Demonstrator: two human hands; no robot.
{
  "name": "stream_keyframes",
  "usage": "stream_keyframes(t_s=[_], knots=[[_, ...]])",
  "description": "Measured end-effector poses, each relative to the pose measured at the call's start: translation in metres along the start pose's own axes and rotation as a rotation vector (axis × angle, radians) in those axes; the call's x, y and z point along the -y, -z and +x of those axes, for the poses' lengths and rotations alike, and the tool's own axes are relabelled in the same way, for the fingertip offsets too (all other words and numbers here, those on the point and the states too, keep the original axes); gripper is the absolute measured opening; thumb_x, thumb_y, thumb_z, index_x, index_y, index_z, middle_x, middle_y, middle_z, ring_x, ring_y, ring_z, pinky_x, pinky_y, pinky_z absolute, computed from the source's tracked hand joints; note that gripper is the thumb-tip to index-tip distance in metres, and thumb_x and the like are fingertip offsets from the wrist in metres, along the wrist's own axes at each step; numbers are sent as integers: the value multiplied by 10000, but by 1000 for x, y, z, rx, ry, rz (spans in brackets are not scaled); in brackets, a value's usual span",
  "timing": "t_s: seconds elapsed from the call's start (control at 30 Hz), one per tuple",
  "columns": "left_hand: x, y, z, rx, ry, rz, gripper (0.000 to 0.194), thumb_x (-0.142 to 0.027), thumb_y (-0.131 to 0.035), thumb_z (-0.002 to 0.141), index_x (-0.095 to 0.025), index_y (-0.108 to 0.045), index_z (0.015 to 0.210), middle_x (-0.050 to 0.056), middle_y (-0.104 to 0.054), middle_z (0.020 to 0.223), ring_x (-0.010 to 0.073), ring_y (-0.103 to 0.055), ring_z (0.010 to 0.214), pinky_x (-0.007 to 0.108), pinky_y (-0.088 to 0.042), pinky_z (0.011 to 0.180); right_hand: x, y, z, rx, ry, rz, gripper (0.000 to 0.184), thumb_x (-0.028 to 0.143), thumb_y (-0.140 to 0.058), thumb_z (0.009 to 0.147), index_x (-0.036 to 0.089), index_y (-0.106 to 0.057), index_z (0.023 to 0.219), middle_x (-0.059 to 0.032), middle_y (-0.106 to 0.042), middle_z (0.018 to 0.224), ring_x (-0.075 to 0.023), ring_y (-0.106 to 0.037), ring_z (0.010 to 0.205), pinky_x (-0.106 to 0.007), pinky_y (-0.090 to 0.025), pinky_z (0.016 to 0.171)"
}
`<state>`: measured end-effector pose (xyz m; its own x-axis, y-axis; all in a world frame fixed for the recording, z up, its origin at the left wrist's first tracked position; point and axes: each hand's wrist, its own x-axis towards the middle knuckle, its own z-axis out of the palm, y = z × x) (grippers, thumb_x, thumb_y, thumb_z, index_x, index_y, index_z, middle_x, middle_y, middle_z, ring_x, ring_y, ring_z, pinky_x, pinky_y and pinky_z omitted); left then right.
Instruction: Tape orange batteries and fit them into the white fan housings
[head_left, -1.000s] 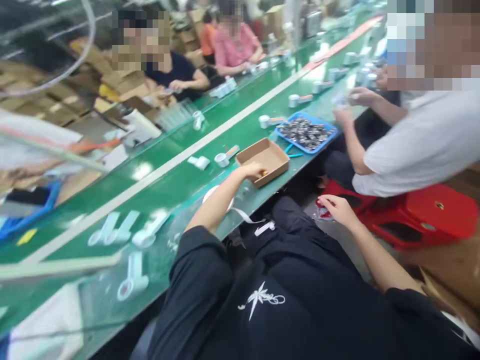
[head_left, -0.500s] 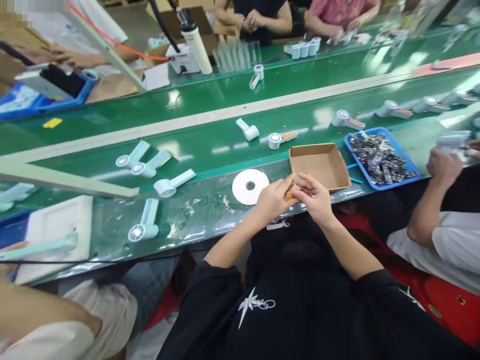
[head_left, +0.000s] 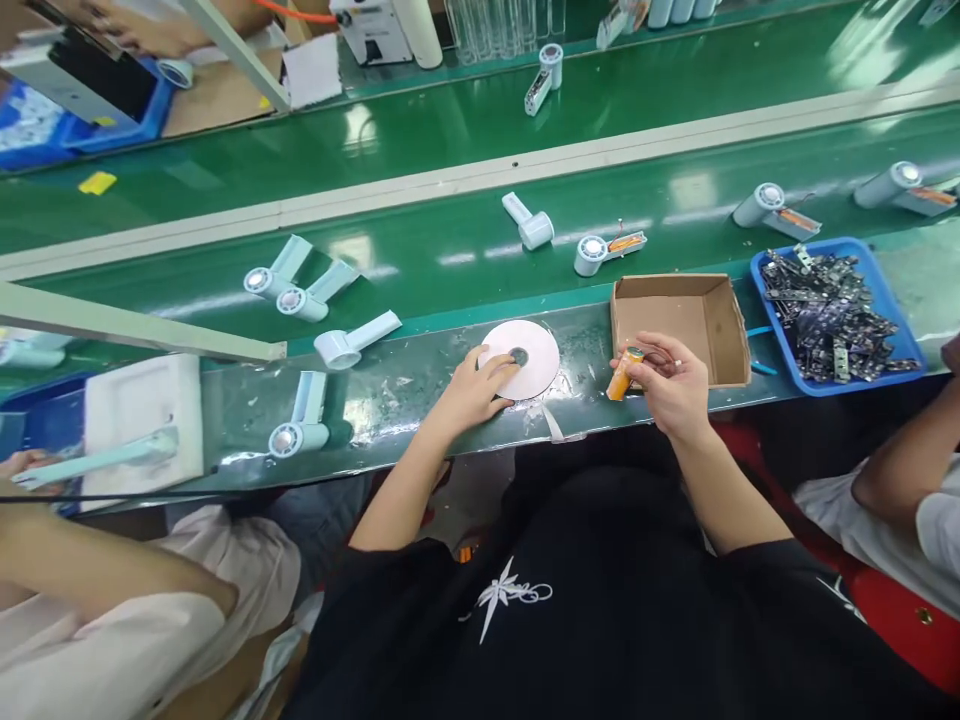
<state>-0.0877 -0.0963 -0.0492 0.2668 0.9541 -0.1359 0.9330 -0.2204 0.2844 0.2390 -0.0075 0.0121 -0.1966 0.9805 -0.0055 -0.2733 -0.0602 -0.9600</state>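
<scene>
A white disc-shaped roll (head_left: 544, 358) with a hole at its centre lies flat on the bench edge. My left hand (head_left: 474, 392) rests on its left side, fingers spread over the rim towards the hole. A thin white strip (head_left: 553, 424) reaches from the roll to the bench edge. In my right hand (head_left: 681, 388) is an orange cylindrical battery (head_left: 621, 378) with thin wires, pinched between thumb and fingers. That hand is just in front of a shallow cardboard box (head_left: 667, 308).
A blue tray (head_left: 904, 340) of small metallic parts stands right of the box. Pale blue fan bodies (head_left: 300, 438) lie on the bench and the green belt (head_left: 420, 275). A metal post (head_left: 150, 325) crosses at left. Co-workers' arms (head_left: 112, 570) are on both sides.
My hands have separated. The left has moved from the battery onto the white roll, while the right has shifted right, holding the battery. The view has tilted down.
</scene>
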Motion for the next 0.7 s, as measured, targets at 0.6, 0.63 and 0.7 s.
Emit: stream_keyframes(t_s=[0.6, 0.63, 0.7], knots=[[-72, 50, -25, -369, -329, 191, 628, -148, -660, 1007, -348, -626, 1602, 42, -777, 1406, 329, -560, 1234, 566, -399, 1267, 23, 10, 3, 177, -87, -438, 458, 544, -955, 802, 227, -909, 1129, -57, -870, 945, -259, -852, 842, -401, -743, 843], [-73, 51, -24, -377, -329, 194, 626, -142, -656, 1011, -353, -629, 1600, 36, -778, 1405, 322, -559, 1224, 565, -395, 1275, 21, 9, 3, 183, -95, -421, 464, 552, -959, 793, 227, -909, 1121, -61, -871, 953, -263, -853, 854, -402, -742, 844], [-76, 54, -23, -404, -325, 206, 620, -144, -664, 1016, -358, -631, 1596, 28, -781, 1403, 311, -553, 1219, 557, -390, 1286, 15, 8, 5, 179, -102, -351, 487, 579, -970, 768, 223, -906, 1096, -76, -873, 985, -273, -855, 902, -412, -742, 857]])
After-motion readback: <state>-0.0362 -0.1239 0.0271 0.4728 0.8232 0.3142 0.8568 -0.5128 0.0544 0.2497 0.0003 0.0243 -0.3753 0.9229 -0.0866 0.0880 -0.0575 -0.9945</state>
